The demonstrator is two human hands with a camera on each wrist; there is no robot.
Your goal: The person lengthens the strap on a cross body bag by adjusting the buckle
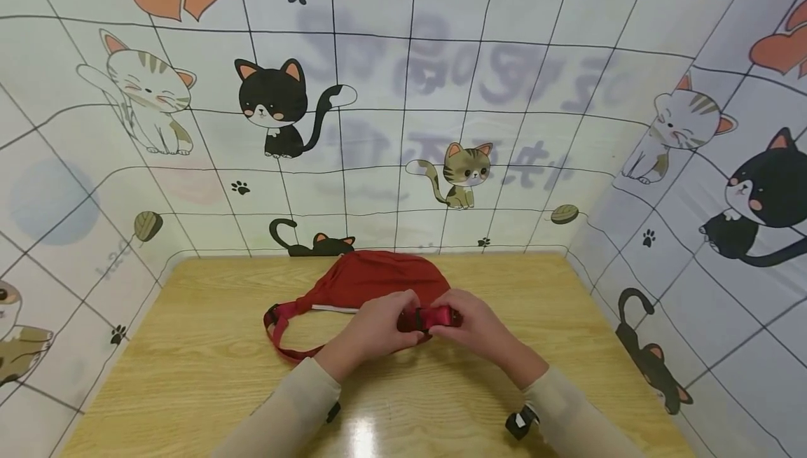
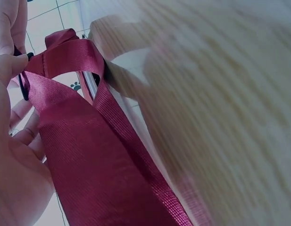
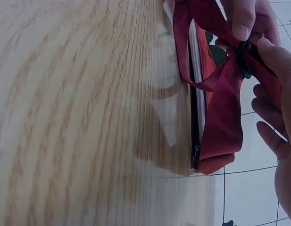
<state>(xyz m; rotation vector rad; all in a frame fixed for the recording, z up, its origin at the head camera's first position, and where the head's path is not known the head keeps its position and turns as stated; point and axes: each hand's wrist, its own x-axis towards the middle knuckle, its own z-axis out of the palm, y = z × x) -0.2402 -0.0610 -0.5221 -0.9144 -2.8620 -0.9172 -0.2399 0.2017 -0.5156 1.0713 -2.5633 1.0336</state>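
Bag point(image 1: 384, 277): on counter point(image 1: 208, 304), far edge. L hand point(image 1: 377, 321) & R hand point(image 1: 474, 321): fingers pinching strap point(image 1: 438, 316) beside blk buckle point(image 3: 244, 60). Est. status: partway; strap appears threaded thru buckle, not yet released.

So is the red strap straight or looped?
Looped: the strap curves back beside the bag, and the left hand and right hand pinch it.
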